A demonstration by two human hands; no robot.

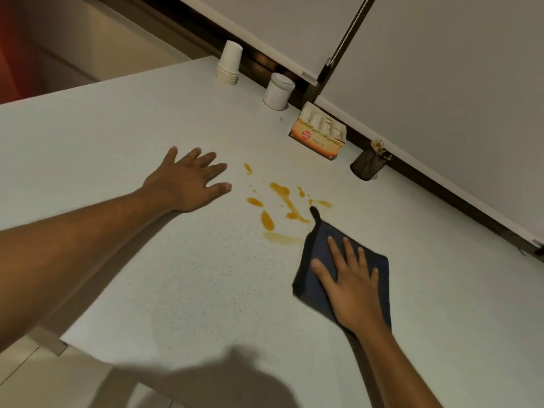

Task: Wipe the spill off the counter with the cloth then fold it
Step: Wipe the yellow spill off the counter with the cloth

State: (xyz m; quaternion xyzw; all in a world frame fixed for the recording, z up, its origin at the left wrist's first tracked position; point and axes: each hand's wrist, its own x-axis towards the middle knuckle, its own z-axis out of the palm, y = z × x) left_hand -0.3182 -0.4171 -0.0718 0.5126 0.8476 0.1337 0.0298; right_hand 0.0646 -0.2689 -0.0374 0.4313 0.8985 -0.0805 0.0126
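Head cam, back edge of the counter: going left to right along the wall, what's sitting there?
Stack of paper cups → white lidded jar → orange box of sachets → dark mesh cup of stir sticks. All four stand apart from the orange spill, which lies nearer the camera.

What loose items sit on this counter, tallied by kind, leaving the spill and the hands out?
Stack of paper cups: 1
White lidded jar: 1
Orange box of sachets: 1
Black mesh holder with sticks: 1
Dark blue cloth, under the right hand: 1
Total: 5
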